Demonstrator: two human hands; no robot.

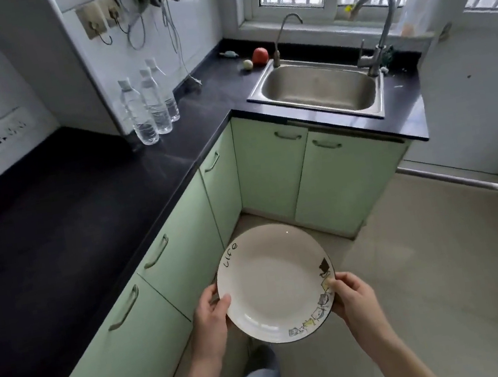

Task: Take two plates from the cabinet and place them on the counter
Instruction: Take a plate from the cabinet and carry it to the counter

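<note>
I hold a white plate (pixel 272 279) level over the floor, in front of the green base cabinets (pixel 183 254). It has a dark rim, the word "life" on its left edge and small drawings along its right edge. My left hand (pixel 211 319) grips the plate's left rim. My right hand (pixel 353 299) grips its right rim. Whether a second plate lies under it I cannot tell. The dark counter (pixel 61 224) runs along the left, its surface bare near me. All cabinet doors in view are closed.
Three water bottles (pixel 150 106) stand at the counter's corner. A steel sink (pixel 320 89) with two taps sits under the window, with an apple (pixel 260 55) and a small pale ball beside it. Cables hang from wall sockets. My leg and shoe show below the plate.
</note>
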